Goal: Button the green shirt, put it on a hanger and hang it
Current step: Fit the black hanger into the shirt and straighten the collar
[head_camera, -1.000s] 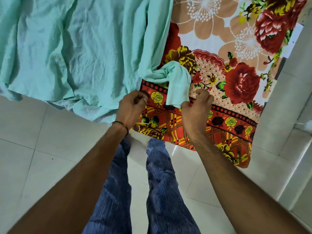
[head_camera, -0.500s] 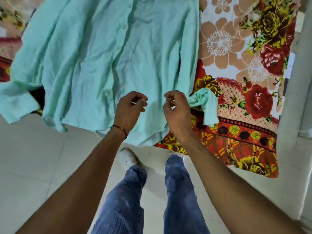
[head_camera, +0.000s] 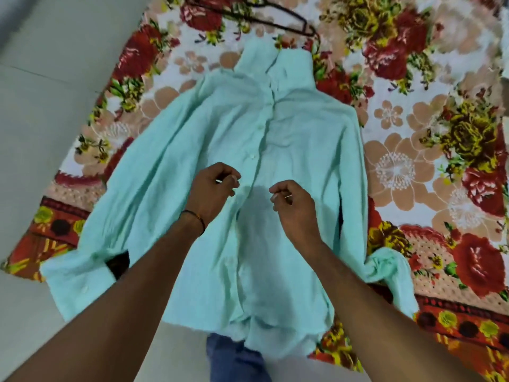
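On floral sheet (head_camera: 413, 166) — green shirt (head_camera: 303, 139), hanger (head_camera: 303, 23).

Reaches forward with 2 bare forearms, entering from the lower corners and converging toward the middle. Holds the left hand (head_camera: 213, 188) knuckles up, fingers curled in, thumb tip against the forefinger. Holds the right hand (head_camera: 293, 205) just beside it and slightly lower, apart from it, fingers likewise curled toward the palm, wrist straight.
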